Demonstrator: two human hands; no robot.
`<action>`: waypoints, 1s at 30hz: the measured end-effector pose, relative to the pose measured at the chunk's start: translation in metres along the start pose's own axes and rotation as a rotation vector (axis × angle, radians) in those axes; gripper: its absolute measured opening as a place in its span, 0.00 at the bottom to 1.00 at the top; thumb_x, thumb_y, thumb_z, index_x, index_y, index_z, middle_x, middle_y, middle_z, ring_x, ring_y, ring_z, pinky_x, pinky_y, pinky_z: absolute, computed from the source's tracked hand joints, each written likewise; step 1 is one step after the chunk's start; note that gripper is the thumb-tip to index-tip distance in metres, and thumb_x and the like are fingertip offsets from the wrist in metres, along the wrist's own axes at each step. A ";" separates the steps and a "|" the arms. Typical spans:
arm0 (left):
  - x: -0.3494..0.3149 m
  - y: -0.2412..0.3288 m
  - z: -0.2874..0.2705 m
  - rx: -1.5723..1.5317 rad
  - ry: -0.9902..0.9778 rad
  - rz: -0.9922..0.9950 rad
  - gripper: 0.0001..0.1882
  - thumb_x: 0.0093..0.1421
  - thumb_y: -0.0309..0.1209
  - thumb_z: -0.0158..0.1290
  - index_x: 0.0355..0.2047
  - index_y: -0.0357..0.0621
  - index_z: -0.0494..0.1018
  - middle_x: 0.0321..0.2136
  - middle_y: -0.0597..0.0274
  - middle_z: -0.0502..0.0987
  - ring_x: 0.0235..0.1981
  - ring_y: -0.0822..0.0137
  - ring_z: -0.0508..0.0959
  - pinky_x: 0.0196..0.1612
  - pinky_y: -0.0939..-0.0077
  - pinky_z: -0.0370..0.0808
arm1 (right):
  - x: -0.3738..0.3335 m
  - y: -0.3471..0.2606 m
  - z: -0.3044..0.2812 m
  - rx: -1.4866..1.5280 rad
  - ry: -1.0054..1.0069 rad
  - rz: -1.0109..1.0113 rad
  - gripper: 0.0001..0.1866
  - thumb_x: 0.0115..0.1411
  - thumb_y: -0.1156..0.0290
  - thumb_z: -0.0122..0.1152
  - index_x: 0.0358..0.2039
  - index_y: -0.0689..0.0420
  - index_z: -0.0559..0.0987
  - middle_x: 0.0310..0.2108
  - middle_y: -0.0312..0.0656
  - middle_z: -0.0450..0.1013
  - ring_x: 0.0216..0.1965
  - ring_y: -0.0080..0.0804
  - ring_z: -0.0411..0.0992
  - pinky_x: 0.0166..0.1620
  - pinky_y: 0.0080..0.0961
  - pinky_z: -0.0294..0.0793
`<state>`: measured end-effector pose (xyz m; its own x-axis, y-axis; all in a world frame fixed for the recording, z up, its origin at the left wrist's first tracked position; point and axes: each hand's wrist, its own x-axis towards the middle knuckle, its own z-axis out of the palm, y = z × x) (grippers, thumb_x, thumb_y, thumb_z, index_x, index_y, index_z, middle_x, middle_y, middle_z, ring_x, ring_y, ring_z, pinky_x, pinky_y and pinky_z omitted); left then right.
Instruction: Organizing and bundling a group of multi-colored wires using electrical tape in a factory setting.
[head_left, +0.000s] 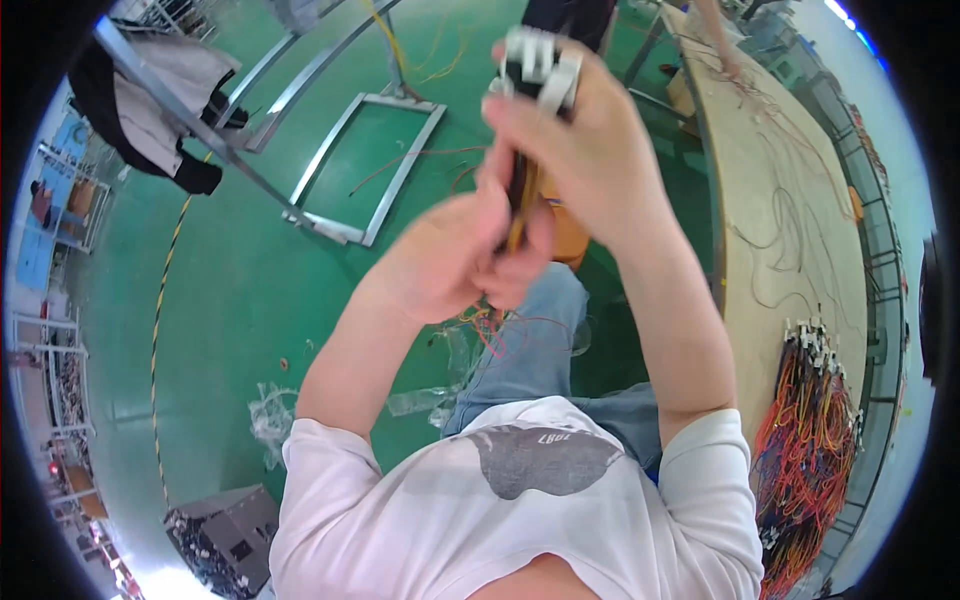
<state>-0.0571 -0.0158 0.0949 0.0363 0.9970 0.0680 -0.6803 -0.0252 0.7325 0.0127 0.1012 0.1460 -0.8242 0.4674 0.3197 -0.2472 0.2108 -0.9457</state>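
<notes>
A wiring harness is raised in front of me. Its white and black plastic connectors [535,62] sit at the upper end, and my right hand [598,140] is closed round them with the thumb pressed on the near side. Lower down, the fingers of my left hand [455,245] are wrapped round the bundle of dark and yellow wires [519,205]. Thin red and orange wire ends [490,325] hang below that hand, over my jeans. Both hands are somewhat blurred, and most of the bundle is hidden inside them.
A wooden workbench [770,240] runs along the right with loose wires and a large pile of red and orange harnesses [808,440]. Metal frames [365,170] stand at the upper left. Clear plastic scraps [270,415] and a dark box [225,540] are on the green floor. Another person's arm [718,40] reaches over the bench.
</notes>
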 end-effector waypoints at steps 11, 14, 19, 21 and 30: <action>-0.062 0.139 -0.008 0.126 0.291 0.567 0.15 0.61 0.40 0.36 0.20 0.46 0.56 0.12 0.75 0.48 0.11 0.81 0.46 0.13 0.84 0.43 | -0.042 0.094 0.087 0.150 -0.692 0.360 0.18 0.58 0.62 0.47 0.43 0.62 0.69 0.33 0.36 0.69 0.34 0.20 0.67 0.35 0.19 0.67; -0.075 0.171 0.009 0.229 0.248 0.590 0.15 0.61 0.39 0.35 0.20 0.46 0.57 0.12 0.75 0.48 0.10 0.81 0.47 0.12 0.86 0.44 | -0.038 0.105 0.075 0.298 -0.465 0.310 0.15 0.55 0.72 0.51 0.43 0.63 0.70 0.39 0.37 0.70 0.39 0.19 0.67 0.44 0.17 0.64; -0.075 0.195 0.037 0.381 0.335 0.726 0.15 0.62 0.40 0.34 0.20 0.48 0.58 0.11 0.76 0.49 0.09 0.82 0.48 0.10 0.88 0.45 | -0.008 0.079 0.067 0.087 -0.300 0.141 0.07 0.54 0.75 0.51 0.33 0.64 0.73 0.27 0.40 0.74 0.31 0.19 0.70 0.39 0.16 0.67; -0.075 0.205 0.050 0.382 0.339 0.766 0.15 0.62 0.39 0.33 0.21 0.47 0.58 0.11 0.76 0.49 0.09 0.82 0.48 0.10 0.88 0.45 | 0.005 0.061 0.056 0.434 -0.318 0.279 0.08 0.56 0.72 0.50 0.30 0.64 0.73 0.20 0.37 0.72 0.23 0.18 0.69 0.31 0.16 0.68; -0.048 0.227 0.097 0.566 0.588 1.030 0.14 0.62 0.35 0.31 0.20 0.46 0.55 0.10 0.75 0.48 0.09 0.80 0.47 0.11 0.85 0.45 | 0.035 0.031 0.040 0.165 0.202 -0.199 0.11 0.53 0.73 0.54 0.36 0.64 0.71 0.26 0.36 0.70 0.30 0.21 0.67 0.33 0.15 0.66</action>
<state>-0.1423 -0.0769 0.3242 -0.7318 0.3817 0.5646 0.1997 -0.6720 0.7131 -0.0443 0.0901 0.1261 -0.6381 0.5950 0.4887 -0.4862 0.1809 -0.8549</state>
